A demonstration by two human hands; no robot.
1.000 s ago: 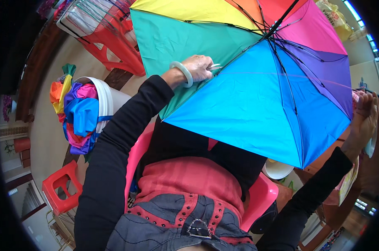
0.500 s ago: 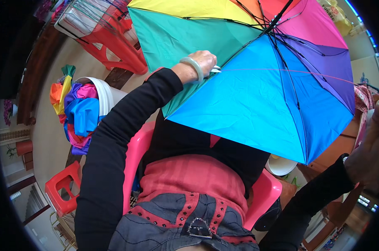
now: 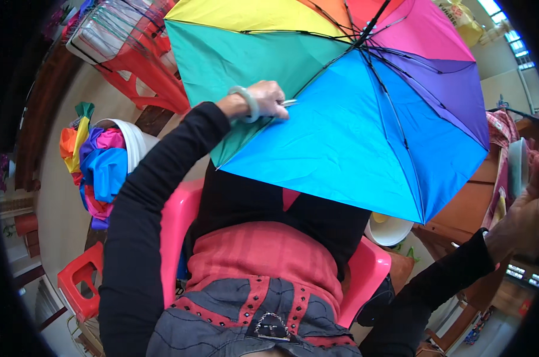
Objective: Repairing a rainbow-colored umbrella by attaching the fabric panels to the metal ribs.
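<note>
A rainbow-coloured umbrella (image 3: 317, 149) lies opened across my lap, its inside with dark ribs and shaft facing up. My left hand (image 3: 266, 100), with a pale bangle at the wrist, is closed round small silver-bladed snips (image 3: 289, 103). It rests at the seam and rib between the green and blue panels, and the blade tips point right over the blue cloth. Far out at the right edge is my right hand (image 3: 519, 223), beside a pale bluish container (image 3: 518, 166). Its fingers point upward, partly lost in the dark rim, and whether they hold anything does not show.
At left a white bucket (image 3: 140, 143) spills folded multicoloured cloth (image 3: 106, 169). Red stools (image 3: 147, 77) stand behind it, and a small red stool (image 3: 85, 276) nearer. A brown wooden table (image 3: 459, 199) and a white bowl (image 3: 389, 231) are at right. I sit in a pink chair (image 3: 367, 271).
The pink thread that stretched from my left hand across the umbrella to the right no longer shows. The whole view has shifted slightly, with the umbrella and left hand now further left.
</note>
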